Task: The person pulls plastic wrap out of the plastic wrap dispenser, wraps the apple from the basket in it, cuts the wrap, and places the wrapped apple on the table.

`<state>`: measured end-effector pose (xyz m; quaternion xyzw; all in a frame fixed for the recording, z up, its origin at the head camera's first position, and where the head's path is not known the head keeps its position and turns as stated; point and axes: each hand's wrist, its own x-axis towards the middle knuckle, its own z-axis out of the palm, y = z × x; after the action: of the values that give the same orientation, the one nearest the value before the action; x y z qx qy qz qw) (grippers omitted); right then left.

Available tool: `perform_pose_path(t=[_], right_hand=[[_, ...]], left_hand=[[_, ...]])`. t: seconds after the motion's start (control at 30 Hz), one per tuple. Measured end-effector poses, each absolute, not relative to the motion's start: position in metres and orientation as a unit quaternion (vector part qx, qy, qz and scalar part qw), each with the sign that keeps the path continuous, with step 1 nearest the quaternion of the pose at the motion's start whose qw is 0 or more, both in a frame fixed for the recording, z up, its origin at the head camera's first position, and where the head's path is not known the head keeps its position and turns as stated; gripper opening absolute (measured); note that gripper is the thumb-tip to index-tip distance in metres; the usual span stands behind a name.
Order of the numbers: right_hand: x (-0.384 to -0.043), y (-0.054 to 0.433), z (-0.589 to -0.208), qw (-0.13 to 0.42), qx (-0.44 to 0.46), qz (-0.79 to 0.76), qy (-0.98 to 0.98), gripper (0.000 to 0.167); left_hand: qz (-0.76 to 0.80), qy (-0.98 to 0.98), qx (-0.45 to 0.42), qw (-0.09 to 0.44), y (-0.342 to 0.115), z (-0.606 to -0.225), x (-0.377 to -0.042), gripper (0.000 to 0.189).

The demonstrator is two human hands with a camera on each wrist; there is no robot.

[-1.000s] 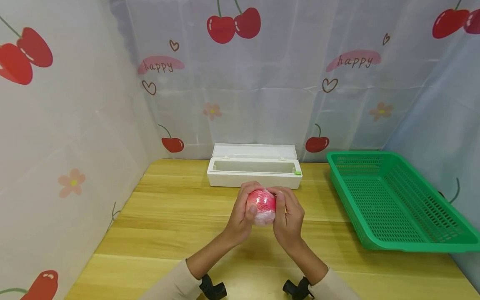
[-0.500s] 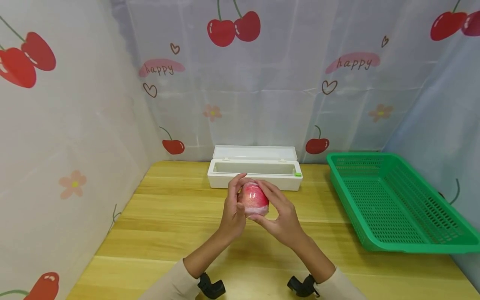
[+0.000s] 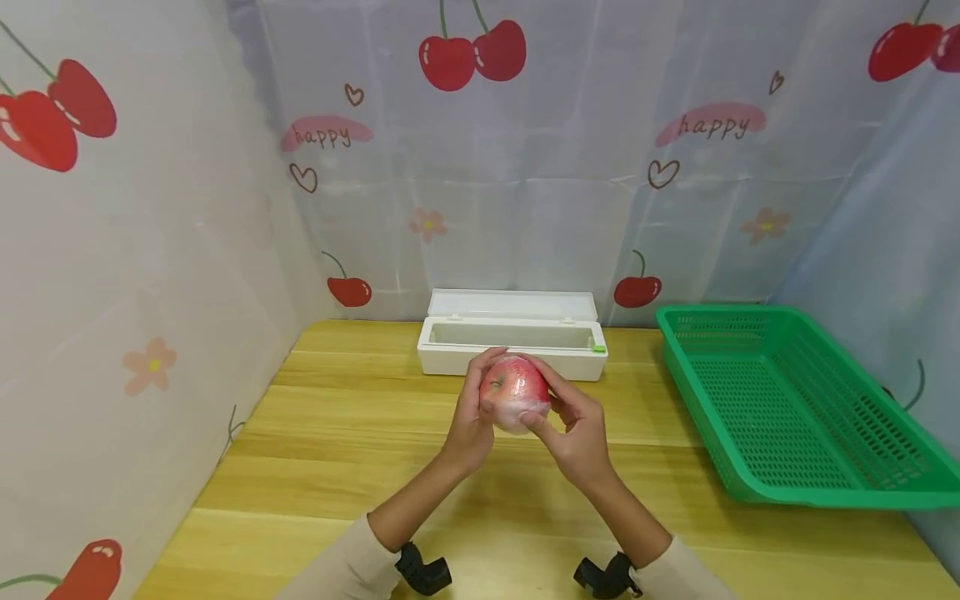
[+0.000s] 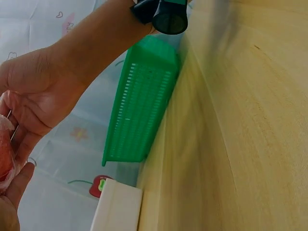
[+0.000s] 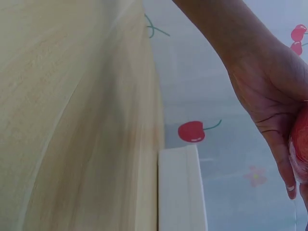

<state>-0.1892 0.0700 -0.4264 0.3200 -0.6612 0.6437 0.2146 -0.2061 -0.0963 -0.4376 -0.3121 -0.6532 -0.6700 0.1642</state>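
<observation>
A red apple (image 3: 517,385) wrapped in clear plastic film is held between both hands above the table, in front of the white box. My left hand (image 3: 470,421) grips its left side, with the thumb at the near side. My right hand (image 3: 577,437) holds its right side, thumb on the lower front and fingers over the top. The film looks bunched and whitish around the apple's lower part. In the left wrist view only an edge of the wrapped apple (image 4: 5,154) shows; the right wrist view also cuts it off (image 5: 301,144).
A long white box (image 3: 513,362) with its lid raised stands at the back of the wooden table (image 3: 337,467). To the right is a green perforated basket (image 3: 765,492). Curtains printed with cherries (image 3: 525,167) enclose the back and sides.
Both hands have turned the apple, and its stem hollow now faces up and left. The right thumb has shifted onto the lower front. Box and basket stay put.
</observation>
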Motion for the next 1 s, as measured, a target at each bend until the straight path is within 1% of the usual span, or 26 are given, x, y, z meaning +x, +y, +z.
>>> perform_pose_path(t=[0.1,0.3,0.4,0.53,0.7,0.8,1.0], right_hand=[[-0.1898,0.0702,-0.4274,0.215,0.315,0.640,-0.668,0.064],[-0.1899,0.0718,-0.4240,0.197,0.317,0.620,-0.690,0.076],[-0.1897,0.0727,-0.4230,0.189,0.314,0.611,-0.701,0.078],[-0.1907,0.0750,-0.4236,0.197,0.304,0.616,-0.700,0.071],[-0.1935,0.0770,-0.4254,0.213,0.288,0.660,-0.661,0.062],[-0.1943,0.0767,-0.4266,0.216,0.286,0.684,-0.636,0.060],[-0.1939,0.0742,-0.4284,0.217,0.289,0.709,-0.606,0.057]], left_hand=[[-0.669,-0.660,-0.307,0.154,-0.0960,-0.4375,-0.2065,0.083],[-0.659,-0.668,-0.301,0.168,-0.0984,-0.4365,-0.2079,0.085],[-0.660,-0.663,-0.308,0.174,-0.0999,-0.4375,-0.2092,0.084],[-0.674,-0.649,-0.313,0.163,-0.1005,-0.4361,-0.2104,0.084],[-0.706,-0.626,-0.313,0.109,-0.1006,-0.4345,-0.2095,0.087],[-0.728,-0.606,-0.309,0.083,-0.1000,-0.4340,-0.2084,0.087],[-0.747,-0.583,-0.309,0.078,-0.0993,-0.4340,-0.2073,0.087]])
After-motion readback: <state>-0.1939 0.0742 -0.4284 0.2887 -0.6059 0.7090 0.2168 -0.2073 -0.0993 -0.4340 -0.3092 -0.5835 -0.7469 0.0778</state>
